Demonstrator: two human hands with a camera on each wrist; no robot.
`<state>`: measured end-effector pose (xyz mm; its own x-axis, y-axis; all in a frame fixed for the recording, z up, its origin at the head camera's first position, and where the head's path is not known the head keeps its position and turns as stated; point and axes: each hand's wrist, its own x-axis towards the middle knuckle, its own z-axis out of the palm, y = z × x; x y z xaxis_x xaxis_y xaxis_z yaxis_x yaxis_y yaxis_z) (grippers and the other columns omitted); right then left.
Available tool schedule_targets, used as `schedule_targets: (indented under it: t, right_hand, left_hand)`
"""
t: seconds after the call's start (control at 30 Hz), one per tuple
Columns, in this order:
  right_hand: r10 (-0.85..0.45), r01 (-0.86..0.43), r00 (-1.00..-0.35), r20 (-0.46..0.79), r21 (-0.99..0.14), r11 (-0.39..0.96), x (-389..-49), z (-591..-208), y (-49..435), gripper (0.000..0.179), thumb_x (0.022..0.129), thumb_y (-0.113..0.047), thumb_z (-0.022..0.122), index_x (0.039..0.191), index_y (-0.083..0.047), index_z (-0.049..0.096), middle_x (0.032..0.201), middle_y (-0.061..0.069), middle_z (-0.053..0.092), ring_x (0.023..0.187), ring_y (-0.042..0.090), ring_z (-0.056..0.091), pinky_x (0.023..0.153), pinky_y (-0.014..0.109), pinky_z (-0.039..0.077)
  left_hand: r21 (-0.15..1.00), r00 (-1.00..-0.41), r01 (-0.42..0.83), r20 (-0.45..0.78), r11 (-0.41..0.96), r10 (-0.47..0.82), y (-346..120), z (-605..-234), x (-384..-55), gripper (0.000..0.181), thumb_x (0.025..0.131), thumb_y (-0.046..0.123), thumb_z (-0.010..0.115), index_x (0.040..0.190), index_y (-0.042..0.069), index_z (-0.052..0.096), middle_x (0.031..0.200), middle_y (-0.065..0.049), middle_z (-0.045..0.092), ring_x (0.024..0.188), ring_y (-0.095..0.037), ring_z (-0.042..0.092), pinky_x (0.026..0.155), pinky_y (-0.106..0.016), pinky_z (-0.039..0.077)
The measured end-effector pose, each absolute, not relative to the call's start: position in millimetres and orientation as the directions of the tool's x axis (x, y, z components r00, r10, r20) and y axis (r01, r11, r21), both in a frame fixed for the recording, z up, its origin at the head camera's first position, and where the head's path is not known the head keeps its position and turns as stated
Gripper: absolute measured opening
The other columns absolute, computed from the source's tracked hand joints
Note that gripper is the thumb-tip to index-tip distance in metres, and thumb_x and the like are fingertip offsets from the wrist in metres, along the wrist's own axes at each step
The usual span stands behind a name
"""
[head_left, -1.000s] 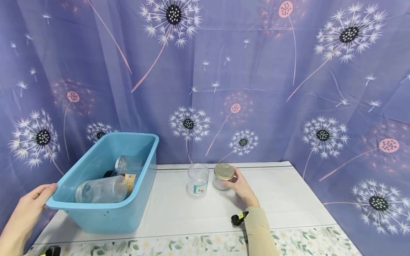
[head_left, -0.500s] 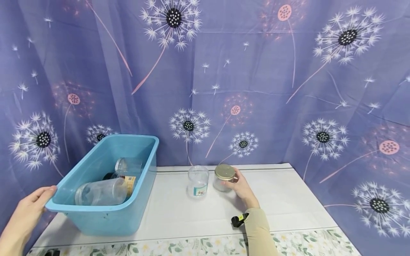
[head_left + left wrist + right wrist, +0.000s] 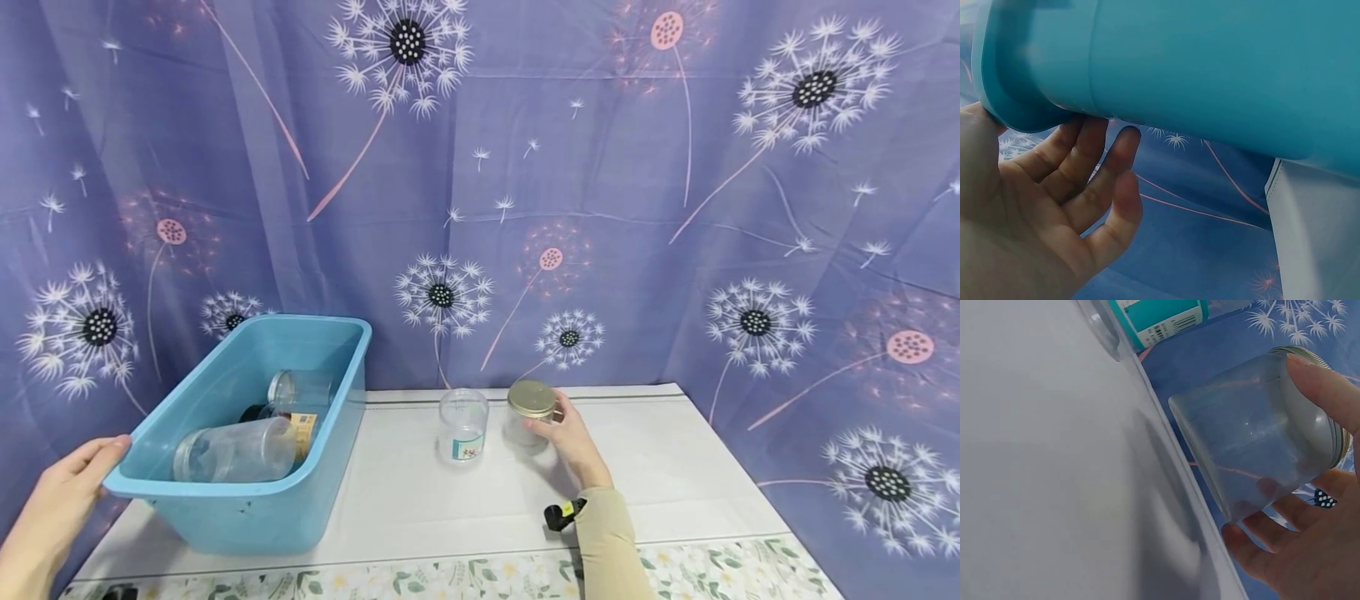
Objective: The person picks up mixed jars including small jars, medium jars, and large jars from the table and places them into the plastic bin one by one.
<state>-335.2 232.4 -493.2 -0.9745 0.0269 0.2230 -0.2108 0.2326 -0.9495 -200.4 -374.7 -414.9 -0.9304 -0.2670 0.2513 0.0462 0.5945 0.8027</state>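
At the left of the head view, my left hand (image 3: 69, 487) grips the near left corner of the rim of a blue plastic bin (image 3: 247, 512). In the left wrist view its fingers (image 3: 1088, 147) curl beneath that rim. My right hand (image 3: 573, 446) holds a clear jar with a gold screw lid (image 3: 532, 399), upright on the right part of the table. The right wrist view shows the thumb near the lid and the other fingers round the far side of this clear jar (image 3: 1250, 428). Whether its base touches the table is hard to tell.
A clear open-topped container with a teal label (image 3: 465, 425) stands just left of the jar. Inside the bin lie a large clear jar (image 3: 240, 450), a smaller clear jar (image 3: 303, 387) and a yellow-labelled item (image 3: 303, 429). A dandelion-print curtain (image 3: 495, 167) hangs behind the white table (image 3: 420, 508).
My right hand and the gold-lidded jar have shifted slightly right and away from the labelled container. The left hand stays on the bin's rim.
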Motion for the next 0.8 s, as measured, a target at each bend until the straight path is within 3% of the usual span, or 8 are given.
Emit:
schedule_targets:
  t: [0.27,0.5,0.8]
  right_hand:
    - [0.005,-0.170,-0.984,0.176,-0.955,0.245,-325,-472,230,0.087,0.063,-0.024,0.080,0.134,-0.013,0.030,0.119,0.011,0.046,0.109,0.030,0.040,0.090,0.048,0.030]
    - [-0.008,-0.180,-0.983,0.184,-0.948,0.263,-312,-453,223,0.080,0.067,-0.018,0.077,0.134,-0.013,0.032,0.117,0.010,0.046,0.106,0.029,0.042,0.085,0.044,0.035]
    - [-0.014,-0.181,-0.983,0.184,-0.945,0.273,-308,-441,219,0.082,0.067,-0.020,0.077,0.135,-0.016,0.030,0.118,0.007,0.044,0.107,0.027,0.040,0.081,0.041,0.040]
  left_hand:
    - [0.786,-0.930,0.020,0.242,0.618,-0.278,-377,-418,-202,0.034,0.091,0.039,0.043,0.103,0.009,0.055,0.070,0.016,0.054,0.067,0.002,0.042,0.054,-0.021,0.032]
    - [0.806,-0.929,0.044,0.250,0.590,-0.272,-376,-417,-202,0.017,0.091,0.037,0.045,0.094,0.024,0.056,0.067,0.010,0.057,0.065,-0.001,0.045,0.055,-0.021,0.032]
    - [0.806,-0.930,0.047,0.251,0.590,-0.270,-375,-416,-201,0.018,0.091,0.037,0.045,0.095,0.024,0.056,0.069,0.013,0.056,0.065,-0.001,0.044,0.055,-0.022,0.032]
